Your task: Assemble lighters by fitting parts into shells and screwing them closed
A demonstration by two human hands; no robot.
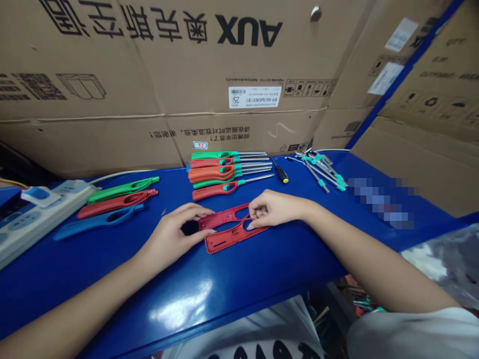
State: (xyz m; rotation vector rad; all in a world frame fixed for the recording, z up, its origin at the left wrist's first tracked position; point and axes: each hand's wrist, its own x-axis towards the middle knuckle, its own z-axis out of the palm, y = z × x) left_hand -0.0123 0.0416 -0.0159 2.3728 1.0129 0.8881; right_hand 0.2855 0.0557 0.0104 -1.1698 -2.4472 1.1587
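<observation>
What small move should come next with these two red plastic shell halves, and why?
Perhaps lift the right hand slightly while the left hand steadies the two long red plastic shell halves. The right hand hides part of their looped ends, so lifting it would show the inside there, and the left thumb and fingers touch the opposite ends.

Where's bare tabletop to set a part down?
Free: blue table between red shells and its near edge; also between blue handle and left forearm. Crowded: along the cardboard, with lighters, screwdriver, metal rods.
</observation>
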